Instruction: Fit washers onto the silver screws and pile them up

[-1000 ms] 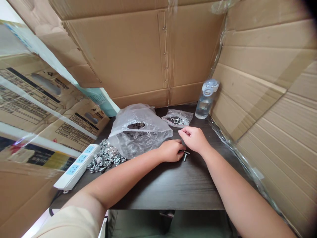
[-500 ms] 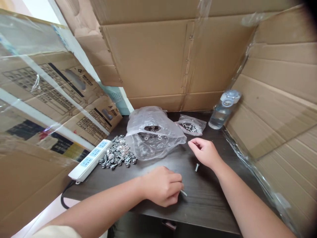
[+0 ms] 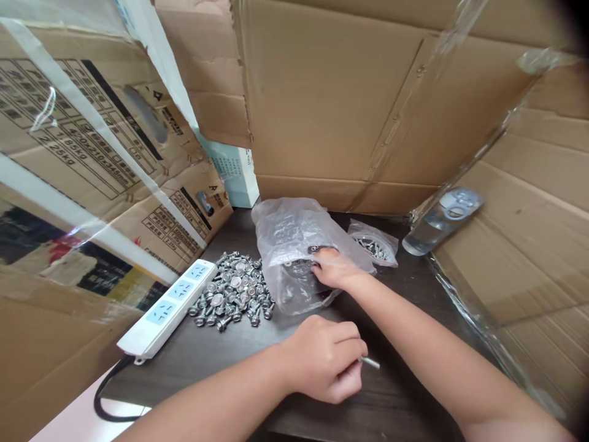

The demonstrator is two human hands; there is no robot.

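Observation:
My left hand (image 3: 329,359) is closed above the front of the table. A thin metal bolt (image 3: 369,363) sticks out of it to the right; the bolt's other end is hidden in my fingers. My right hand (image 3: 334,268) reaches into the mouth of a clear plastic bag (image 3: 294,227) that holds washers (image 3: 304,262). Its fingertips are among the washers, partly covered by the plastic, so their grip is unclear. A heap of flanged bolts (image 3: 239,288) lies left of the bag.
Left of the heap is a white power strip (image 3: 170,313) with a black cable. Behind the right arm lie a small zip bag of screws (image 3: 375,245) and a water bottle (image 3: 442,221). Cardboard walls (image 3: 331,104) enclose the dark table (image 3: 184,368) at the back and sides.
My right hand has moved left from beside the plastic bag into its mouth. My left hand still holds its bolt. The loose bolt on the table is now out of sight. The view has shifted and tilted.

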